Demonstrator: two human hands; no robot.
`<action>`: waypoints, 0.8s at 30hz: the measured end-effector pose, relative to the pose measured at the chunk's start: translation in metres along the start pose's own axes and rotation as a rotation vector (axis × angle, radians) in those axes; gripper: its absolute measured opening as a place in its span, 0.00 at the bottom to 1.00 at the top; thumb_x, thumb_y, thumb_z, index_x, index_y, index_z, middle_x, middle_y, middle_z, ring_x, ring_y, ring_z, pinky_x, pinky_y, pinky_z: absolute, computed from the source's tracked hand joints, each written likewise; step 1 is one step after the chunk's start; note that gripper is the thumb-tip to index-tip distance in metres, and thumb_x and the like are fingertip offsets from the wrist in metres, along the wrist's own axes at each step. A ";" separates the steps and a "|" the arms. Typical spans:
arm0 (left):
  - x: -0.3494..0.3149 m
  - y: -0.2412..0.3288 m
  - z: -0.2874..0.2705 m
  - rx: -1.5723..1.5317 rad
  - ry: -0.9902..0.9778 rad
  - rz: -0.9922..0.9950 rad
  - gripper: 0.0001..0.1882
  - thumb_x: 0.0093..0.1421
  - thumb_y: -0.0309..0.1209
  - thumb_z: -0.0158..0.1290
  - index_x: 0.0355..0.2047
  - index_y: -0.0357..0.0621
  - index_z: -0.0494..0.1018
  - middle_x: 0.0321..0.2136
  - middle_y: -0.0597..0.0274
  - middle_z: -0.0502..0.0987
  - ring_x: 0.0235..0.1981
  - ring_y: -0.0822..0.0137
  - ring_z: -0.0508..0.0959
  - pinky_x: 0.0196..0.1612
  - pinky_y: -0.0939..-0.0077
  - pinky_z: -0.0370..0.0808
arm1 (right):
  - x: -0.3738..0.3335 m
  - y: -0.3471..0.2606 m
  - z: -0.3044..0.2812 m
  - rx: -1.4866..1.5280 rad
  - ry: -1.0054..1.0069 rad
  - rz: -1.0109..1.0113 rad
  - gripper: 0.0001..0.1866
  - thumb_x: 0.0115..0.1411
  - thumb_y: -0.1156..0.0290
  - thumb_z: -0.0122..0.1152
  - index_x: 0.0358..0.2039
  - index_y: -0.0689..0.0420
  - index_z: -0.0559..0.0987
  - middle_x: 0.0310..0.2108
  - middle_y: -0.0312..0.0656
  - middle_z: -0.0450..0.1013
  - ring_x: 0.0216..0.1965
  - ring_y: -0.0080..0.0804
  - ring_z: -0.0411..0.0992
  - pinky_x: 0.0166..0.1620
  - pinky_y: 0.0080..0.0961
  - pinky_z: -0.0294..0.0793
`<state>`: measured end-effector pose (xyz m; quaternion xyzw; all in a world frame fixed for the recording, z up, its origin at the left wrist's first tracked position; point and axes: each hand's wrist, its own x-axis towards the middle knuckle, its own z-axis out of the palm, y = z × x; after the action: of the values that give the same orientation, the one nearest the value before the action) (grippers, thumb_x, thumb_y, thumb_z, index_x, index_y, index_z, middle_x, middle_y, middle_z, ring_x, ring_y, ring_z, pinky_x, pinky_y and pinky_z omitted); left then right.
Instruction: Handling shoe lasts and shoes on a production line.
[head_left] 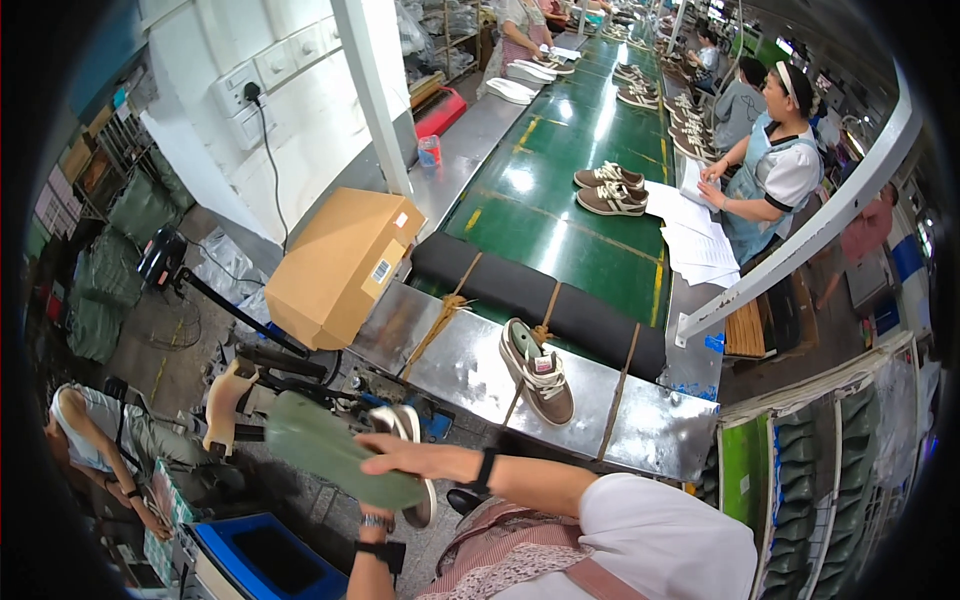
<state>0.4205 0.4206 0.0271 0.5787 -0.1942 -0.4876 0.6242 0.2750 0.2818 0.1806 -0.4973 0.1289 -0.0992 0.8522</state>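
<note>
Low in front of me, my right hand (412,458) grips a green shoe last (335,450), smeared by motion. Below the last, my left hand (381,507) is mostly hidden; it seems to hold a brown-and-white sneaker (428,508), partly covered by the last and my right hand. Another brown sneaker (545,375) with white laces stands upright on the metal table end (470,350), its toe toward me. Something pale green shows inside its opening.
A green conveyor belt (550,235) runs away from me, carrying a pair of brown sneakers (612,190) and more shoes farther off. A cardboard box (340,265) sits at the left. White posts flank the belt; a co-worker (775,160) handles papers (695,240) at right.
</note>
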 end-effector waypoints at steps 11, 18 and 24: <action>0.114 0.052 0.191 1.240 -0.243 0.590 0.16 0.49 0.25 0.57 0.41 0.41 0.74 0.38 0.47 0.75 0.43 0.46 0.74 0.47 0.56 0.71 | -0.258 0.044 -0.184 -0.335 1.273 -0.261 0.45 0.48 0.54 0.75 0.59 0.62 0.63 0.51 0.48 0.70 0.53 0.36 0.69 0.55 0.33 0.70; 0.106 0.046 0.219 1.271 -0.284 0.528 0.32 0.50 0.25 0.57 0.58 0.36 0.64 0.59 0.40 0.65 0.59 0.42 0.66 0.61 0.57 0.65 | -0.329 0.117 -0.216 -0.921 1.707 0.514 0.39 0.46 0.63 0.72 0.56 0.63 0.65 0.56 0.54 0.65 0.58 0.55 0.63 0.58 0.47 0.62; 0.073 0.037 0.195 1.199 -0.138 0.396 0.35 0.52 0.25 0.57 0.62 0.38 0.61 0.60 0.37 0.61 0.59 0.39 0.65 0.60 0.56 0.65 | -0.226 0.091 -0.208 -1.242 1.468 -0.132 0.43 0.46 0.65 0.71 0.60 0.66 0.61 0.57 0.58 0.63 0.59 0.56 0.60 0.63 0.45 0.59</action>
<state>0.3101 0.2505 0.0865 0.7481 -0.5766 -0.2056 0.2559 -0.0019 0.2224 0.0304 -0.6800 0.6312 -0.3472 0.1366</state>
